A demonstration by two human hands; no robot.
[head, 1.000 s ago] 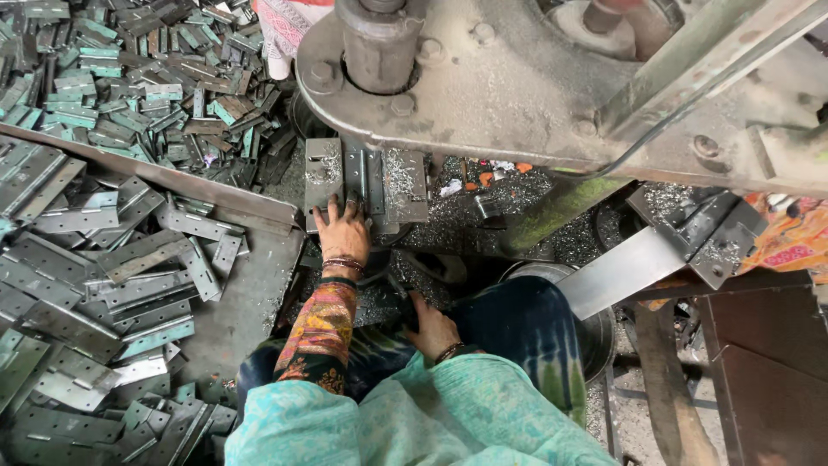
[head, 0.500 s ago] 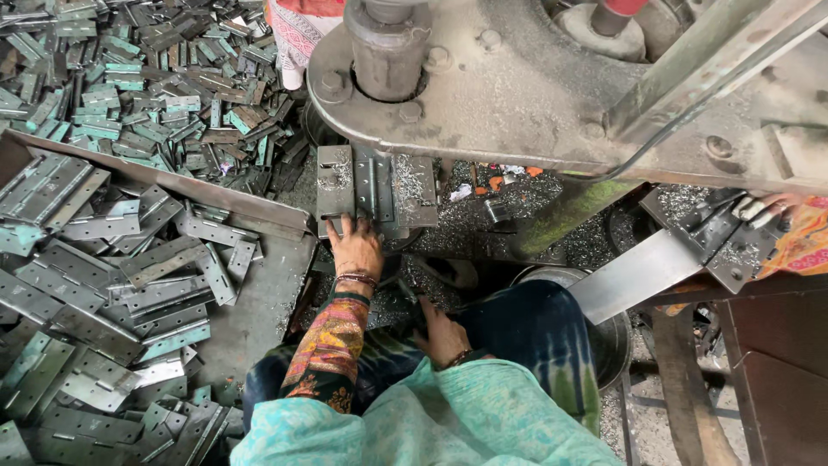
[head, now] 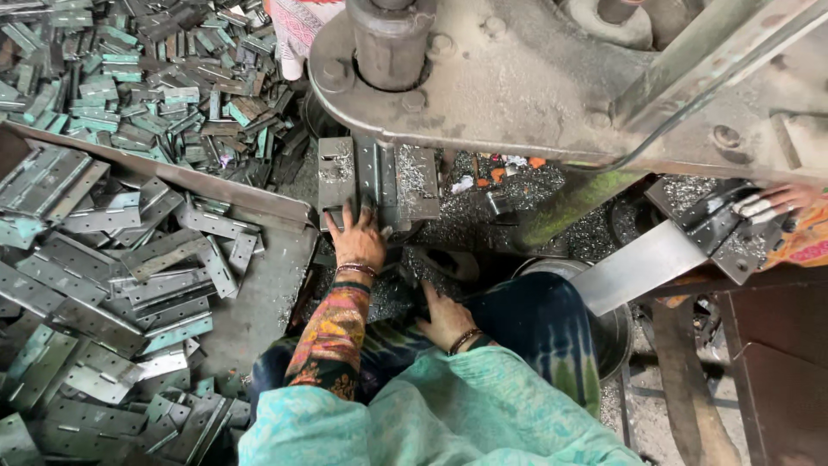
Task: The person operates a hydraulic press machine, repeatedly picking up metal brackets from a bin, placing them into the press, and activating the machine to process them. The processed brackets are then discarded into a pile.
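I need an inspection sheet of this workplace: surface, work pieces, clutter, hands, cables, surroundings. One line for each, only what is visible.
Surface: press bed, dusty, strewn with metal shavings.
Work pieces: a metal strip lies upright along the bed, under the ram.
Clutter: grey hinge plates heaped at left; greenish plates piled beyond a divider.
Hands: left hand flat on the bed edge, fingers spread; right hand rests low near the lap, holding nothing visible.
Cables: nothing seen.
Surroundings: heavy press frame overhead; another person's hand at far right.
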